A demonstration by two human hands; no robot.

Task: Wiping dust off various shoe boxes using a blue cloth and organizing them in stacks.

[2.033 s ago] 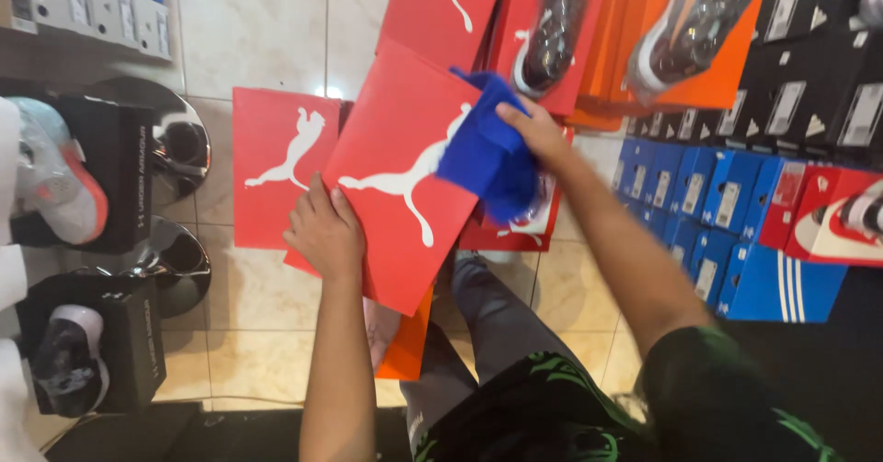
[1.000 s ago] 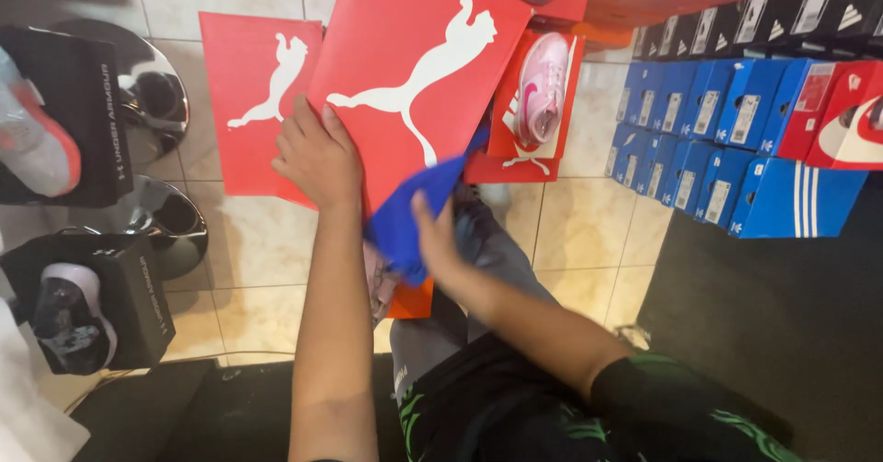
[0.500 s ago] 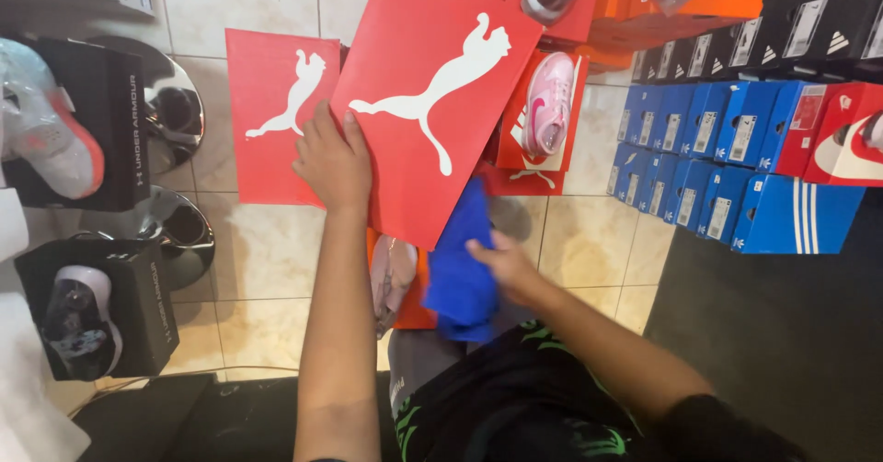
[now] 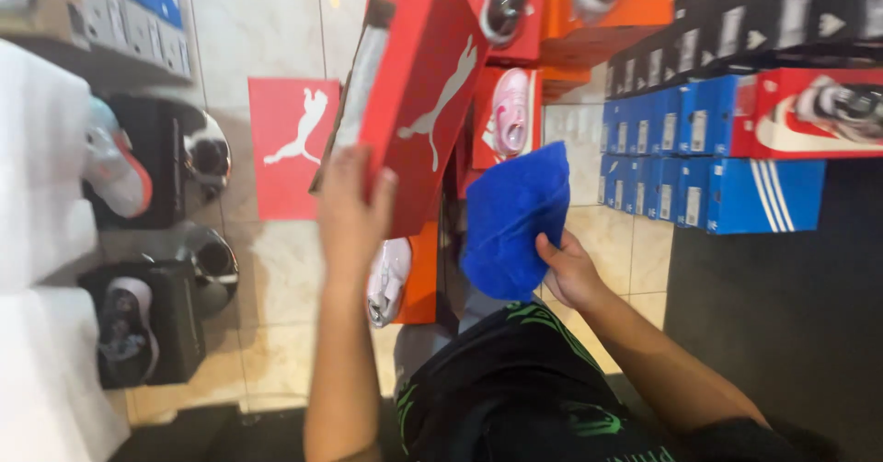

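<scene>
A flat red lid [image 4: 294, 145] with a white leaping-cat figure lies on the tiled floor [image 4: 267, 39], just left of the raised box. Behind it stand more red and orange shoe boxes, one red one holding a pink shoe [image 4: 509, 111]. To the right, blue boxes with white stripes [image 4: 708, 163] are stacked in rows, with black boxes [image 4: 782, 16] above them. On the left, black display stands [image 4: 152, 324] carry single shoes, and a white shoe [image 4: 388, 278] rests beside an orange box [image 4: 425, 273] just under the raised one.

The left hand [image 4: 349, 214] is closed around the lower corner of a red shoe box [image 4: 414, 94], thumb on the lid face and fingers along the side, holding it tilted up off the floor. The right hand [image 4: 570, 269] grips a blue cloth [image 4: 510, 218], which hangs bunched just right of the box, close to its lower edge; whether the two touch cannot be told. Below both hands are the person's knees in dark shorts with a green print [image 4: 524, 379].
</scene>
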